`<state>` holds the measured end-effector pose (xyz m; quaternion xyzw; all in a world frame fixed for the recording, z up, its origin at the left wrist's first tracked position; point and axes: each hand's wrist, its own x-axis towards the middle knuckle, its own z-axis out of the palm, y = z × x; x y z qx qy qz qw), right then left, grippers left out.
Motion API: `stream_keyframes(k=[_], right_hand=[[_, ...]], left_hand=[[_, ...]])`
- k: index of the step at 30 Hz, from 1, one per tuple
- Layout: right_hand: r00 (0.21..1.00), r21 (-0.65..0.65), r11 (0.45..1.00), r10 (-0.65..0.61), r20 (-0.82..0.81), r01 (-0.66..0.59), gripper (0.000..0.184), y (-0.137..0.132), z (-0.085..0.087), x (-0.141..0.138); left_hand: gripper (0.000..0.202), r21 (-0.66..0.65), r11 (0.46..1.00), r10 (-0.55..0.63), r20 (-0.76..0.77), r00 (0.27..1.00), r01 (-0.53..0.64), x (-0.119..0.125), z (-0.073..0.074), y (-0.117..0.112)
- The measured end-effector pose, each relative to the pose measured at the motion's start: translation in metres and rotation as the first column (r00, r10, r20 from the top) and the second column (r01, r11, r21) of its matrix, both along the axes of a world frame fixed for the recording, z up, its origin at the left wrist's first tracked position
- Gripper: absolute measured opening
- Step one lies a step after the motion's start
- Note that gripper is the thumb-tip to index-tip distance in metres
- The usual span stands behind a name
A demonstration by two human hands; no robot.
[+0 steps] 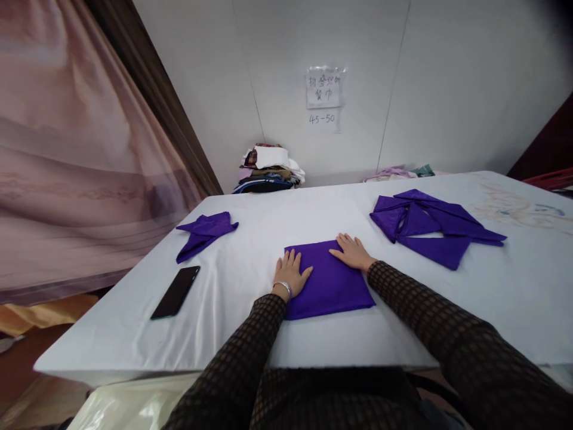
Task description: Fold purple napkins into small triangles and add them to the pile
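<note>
A purple cloth napkin (331,283), folded into a flat square, lies on the white-covered table in front of me. My left hand (290,275), with a bracelet at the wrist, rests flat on its left edge, fingers stretched out. On its upper right edge lies my right hand (352,254), its fingers spread and pointing up and to the left. Neither hand grips the cloth. To the right is a heap of purple folded cloths (439,224). Another folded purple cloth (206,233) sits at the left, apart from both hands.
A black phone (176,292) lies on the left part of the table (242,322). Behind the table's far edge a pile of folded clothes (270,167) stands against the wall. Handwritten paper signs (324,98) hang above. A pink curtain (89,149) borders the left side.
</note>
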<state>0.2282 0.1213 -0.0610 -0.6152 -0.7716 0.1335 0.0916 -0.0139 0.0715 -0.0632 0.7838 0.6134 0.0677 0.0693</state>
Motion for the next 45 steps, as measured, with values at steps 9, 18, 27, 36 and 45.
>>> stream_keyframes(k=[9,18,27,36,45], right_hand=[[0.943,0.087,0.952,0.302,-0.142,-0.292,0.06,-0.118,0.023,0.017],[0.897,0.269,0.896,0.406,-0.174,-0.353,0.042,-0.192,0.006,0.055],[0.896,0.379,0.833,0.443,-0.025,-0.402,0.049,-0.178,-0.002,0.048],[0.94,0.4,0.853,0.332,0.08,-0.336,0.051,-0.164,0.012,0.07],[0.924,0.356,0.898,0.338,-0.179,-0.259,0.052,-0.209,0.014,-0.013]], left_hand=[[0.058,-0.005,0.998,0.065,0.226,0.972,-0.065,-0.006,0.018,0.001],[0.032,0.173,0.861,-0.507,0.23,0.831,0.478,-0.034,0.034,-0.1],[0.041,0.08,0.926,-0.375,0.054,0.925,0.37,-0.042,0.027,-0.097],[0.032,0.14,0.89,-0.452,0.134,0.882,0.434,-0.002,0.035,-0.115],[0.036,0.188,0.9,-0.435,0.367,0.822,0.392,0.035,0.033,-0.132]])
